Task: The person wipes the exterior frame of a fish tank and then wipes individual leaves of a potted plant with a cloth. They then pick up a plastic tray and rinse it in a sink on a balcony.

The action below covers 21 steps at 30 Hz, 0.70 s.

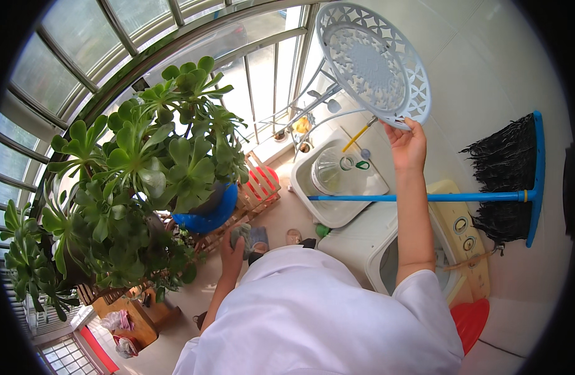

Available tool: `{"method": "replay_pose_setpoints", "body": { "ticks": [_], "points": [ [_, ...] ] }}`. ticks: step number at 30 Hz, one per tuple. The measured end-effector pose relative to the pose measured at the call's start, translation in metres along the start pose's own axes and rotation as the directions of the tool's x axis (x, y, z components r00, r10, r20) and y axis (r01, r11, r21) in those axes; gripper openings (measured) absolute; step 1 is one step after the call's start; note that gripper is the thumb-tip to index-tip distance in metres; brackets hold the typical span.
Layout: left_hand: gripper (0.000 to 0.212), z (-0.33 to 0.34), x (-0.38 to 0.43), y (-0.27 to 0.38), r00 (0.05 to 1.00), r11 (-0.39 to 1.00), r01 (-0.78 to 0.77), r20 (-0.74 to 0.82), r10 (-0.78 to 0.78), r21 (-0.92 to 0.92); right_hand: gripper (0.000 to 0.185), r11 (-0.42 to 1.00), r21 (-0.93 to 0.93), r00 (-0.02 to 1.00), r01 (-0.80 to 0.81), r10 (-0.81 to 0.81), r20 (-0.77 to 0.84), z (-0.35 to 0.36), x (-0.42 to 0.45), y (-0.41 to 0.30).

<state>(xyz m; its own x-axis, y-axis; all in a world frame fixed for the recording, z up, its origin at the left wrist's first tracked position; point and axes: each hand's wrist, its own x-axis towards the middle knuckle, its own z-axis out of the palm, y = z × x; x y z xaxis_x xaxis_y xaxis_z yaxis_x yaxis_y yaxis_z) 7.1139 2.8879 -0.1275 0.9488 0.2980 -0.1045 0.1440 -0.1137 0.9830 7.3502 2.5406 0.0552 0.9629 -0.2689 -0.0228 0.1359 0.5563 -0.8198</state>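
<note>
My right hand pinches the lower rim of a white openwork metal tray, which has a cut-out pattern and leans steeply. Curved white metal legs with a leaf ornament show beneath the tray. Low on the left, my left hand is closed around a crumpled grey-green cloth. Leafy succulent plants and a blue pot are just beyond that hand.
A mop with a blue handle lies across a white sink holding a clear plastic bottle. The handle passes above a washing machine with a yellowish control panel. Barred windows curve along the left. A red basin stands lower right.
</note>
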Motion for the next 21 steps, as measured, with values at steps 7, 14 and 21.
{"method": "replay_pose_setpoints", "body": {
  "ticks": [7, 14, 21],
  "points": [
    [0.03, -0.002, -0.003, 0.0, 0.999, 0.997, -0.05, 0.004, 0.05, 0.054, 0.032, 1.0, 0.015, 1.0, -0.015, 0.015, -0.025, 0.004, 0.0, 0.008],
    [0.032, -0.004, -0.006, -0.014, 1.0, 0.998, -0.023, -0.01, 0.024, 0.067, 0.037, 0.999, 0.003, 0.999, -0.049, 0.049, 0.004, -0.003, 0.008, 0.027],
    [0.031, 0.0, -0.009, -0.017, 1.0, 0.998, -0.013, 0.0, 0.013, 0.057, 0.03, 0.997, 0.037, 0.998, -0.063, 0.062, 0.015, -0.004, 0.0, 0.056]
  ]
}}
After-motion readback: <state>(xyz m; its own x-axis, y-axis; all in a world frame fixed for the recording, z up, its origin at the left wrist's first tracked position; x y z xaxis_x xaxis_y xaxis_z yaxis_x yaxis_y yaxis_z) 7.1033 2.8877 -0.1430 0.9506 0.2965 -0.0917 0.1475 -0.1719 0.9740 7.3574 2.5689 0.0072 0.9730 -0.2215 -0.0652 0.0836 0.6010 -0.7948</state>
